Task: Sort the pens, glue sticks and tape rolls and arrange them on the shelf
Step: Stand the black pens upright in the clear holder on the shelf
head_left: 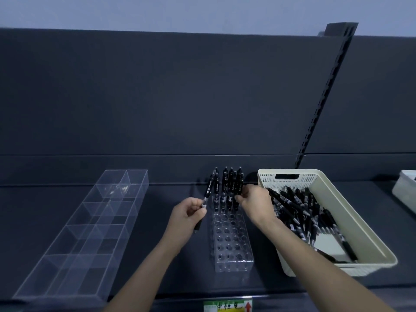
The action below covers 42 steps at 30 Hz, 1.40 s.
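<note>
Gripping a black click pen [208, 192] with your left hand [188, 214]: fingers are curling round the lower barrel, the clicker end is pointing up and away from you, and the tip end is sticking out below the fist. That pen is hanging in the air just left of the clear acrylic pen rack [233, 244], tilted, not sitting in any hole. Your right hand [255, 206] is reaching across the rack's far right corner, thumb and fingers closing on the right-column pen [239, 188], which is standing in the rack. The standing pens [226, 184] are filling only the far rows, upright or slightly leaning; the near rows of holes are showing bare. The rack is sitting on the dark shelf [157, 278], running front to back. Just right of it, a cream perforated basket [369, 244] is holding a loose pile of pens [299, 212], lying mostly diagonal, and your right forearm is crossing over its near left corner. A clear divided organiser [90, 224] is sitting well left of the rack, its compartments looking see-through. A white bin [405, 190] is showing at the right edge, cut off. A shelf label [227, 306] is sitting on the front lip below the rack.
</note>
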Each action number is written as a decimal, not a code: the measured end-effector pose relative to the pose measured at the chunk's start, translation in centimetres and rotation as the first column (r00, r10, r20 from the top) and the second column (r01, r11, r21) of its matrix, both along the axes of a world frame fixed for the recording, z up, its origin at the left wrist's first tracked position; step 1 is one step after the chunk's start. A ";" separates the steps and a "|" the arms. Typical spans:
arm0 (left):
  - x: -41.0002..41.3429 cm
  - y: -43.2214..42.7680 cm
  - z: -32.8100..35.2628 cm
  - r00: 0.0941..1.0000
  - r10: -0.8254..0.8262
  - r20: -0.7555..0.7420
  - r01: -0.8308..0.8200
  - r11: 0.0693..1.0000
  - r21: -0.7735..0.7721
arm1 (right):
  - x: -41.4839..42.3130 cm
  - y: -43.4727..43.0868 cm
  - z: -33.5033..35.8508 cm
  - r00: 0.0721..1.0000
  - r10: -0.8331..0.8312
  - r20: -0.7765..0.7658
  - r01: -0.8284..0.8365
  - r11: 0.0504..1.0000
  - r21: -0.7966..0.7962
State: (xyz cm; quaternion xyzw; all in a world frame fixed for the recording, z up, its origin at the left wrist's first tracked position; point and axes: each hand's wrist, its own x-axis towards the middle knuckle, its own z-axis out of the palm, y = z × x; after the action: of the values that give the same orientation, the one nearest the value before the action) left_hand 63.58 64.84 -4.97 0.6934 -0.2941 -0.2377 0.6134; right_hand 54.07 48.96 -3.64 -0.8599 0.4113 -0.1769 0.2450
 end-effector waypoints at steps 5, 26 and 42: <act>-0.4 -0.4 0.2 1.000 0.003 0.016 -0.002 0.999 -0.042 | -1.4 1.2 1.2 0.977 0.007 0.213 -0.012 1.000 0.026; 0.1 0.3 -2.1 0.632 -0.499 0.593 0.114 0.817 0.566 | 0.7 3.5 1.7 0.967 0.197 0.161 -0.187 0.980 -0.075; 0.6 -0.1 -1.2 0.550 -0.545 0.633 0.139 0.807 0.574 | 0.2 4.3 1.2 0.987 0.121 0.106 -0.121 0.993 -0.008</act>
State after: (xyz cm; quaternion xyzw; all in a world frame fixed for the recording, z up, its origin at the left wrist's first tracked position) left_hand 64.20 64.79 -6.17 0.7758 -0.5963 -0.0970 0.1820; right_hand 54.23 53.24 -2.49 -0.8729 0.3444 -0.2078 0.2761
